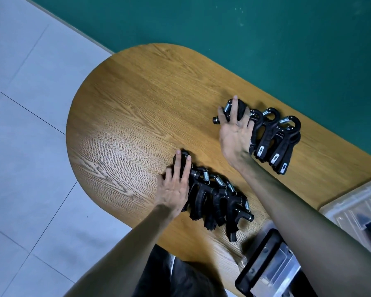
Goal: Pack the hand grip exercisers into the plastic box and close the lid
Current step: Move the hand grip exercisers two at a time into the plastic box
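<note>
My left hand [174,187] lies spread on the near row of exercisers [219,202]; my right hand [234,133] spreads over the far row [274,136]. The plastic box [351,209] sits right, nearer my right arm.

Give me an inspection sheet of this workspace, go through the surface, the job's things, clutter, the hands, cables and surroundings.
Surface: wooden table with a rounded end, far part bare.
Job's things: two rows of black hand grip exercisers, near row and far row, all on the table; clear plastic box at the right edge, with a black-framed clear part nearer, likely its lid.
Clutter: nothing seen.
Hands: left hand flat on the near row's end; right hand flat on the far row's end; neither has closed a grasp.
Cables: nothing seen.
Surroundings: green wall, grey tiled floor.
</note>
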Tool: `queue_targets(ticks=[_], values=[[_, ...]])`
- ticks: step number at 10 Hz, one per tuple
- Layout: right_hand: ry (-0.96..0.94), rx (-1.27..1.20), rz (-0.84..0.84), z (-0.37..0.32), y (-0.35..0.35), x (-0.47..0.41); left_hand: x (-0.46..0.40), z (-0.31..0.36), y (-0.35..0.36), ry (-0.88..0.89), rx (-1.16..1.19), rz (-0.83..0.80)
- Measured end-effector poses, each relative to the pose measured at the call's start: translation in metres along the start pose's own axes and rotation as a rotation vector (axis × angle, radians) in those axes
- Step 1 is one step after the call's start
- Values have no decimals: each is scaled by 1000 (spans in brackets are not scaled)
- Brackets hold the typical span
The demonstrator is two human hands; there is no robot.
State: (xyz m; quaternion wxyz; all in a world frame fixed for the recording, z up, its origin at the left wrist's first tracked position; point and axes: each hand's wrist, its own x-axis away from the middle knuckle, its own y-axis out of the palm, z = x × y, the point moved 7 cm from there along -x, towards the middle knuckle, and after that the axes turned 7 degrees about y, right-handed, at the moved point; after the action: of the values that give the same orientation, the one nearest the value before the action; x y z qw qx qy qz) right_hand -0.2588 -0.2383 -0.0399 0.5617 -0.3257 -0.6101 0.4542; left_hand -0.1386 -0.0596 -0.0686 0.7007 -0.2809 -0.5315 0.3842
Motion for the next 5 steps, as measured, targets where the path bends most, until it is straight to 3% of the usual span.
queue_targets(ticks=[2, 5], values=[[47, 21, 118, -4, -4, 13, -1, 1, -13, 0, -20, 56], [94, -53, 72, -18, -10, 71, 19, 5, -44, 34, -130, 100]])
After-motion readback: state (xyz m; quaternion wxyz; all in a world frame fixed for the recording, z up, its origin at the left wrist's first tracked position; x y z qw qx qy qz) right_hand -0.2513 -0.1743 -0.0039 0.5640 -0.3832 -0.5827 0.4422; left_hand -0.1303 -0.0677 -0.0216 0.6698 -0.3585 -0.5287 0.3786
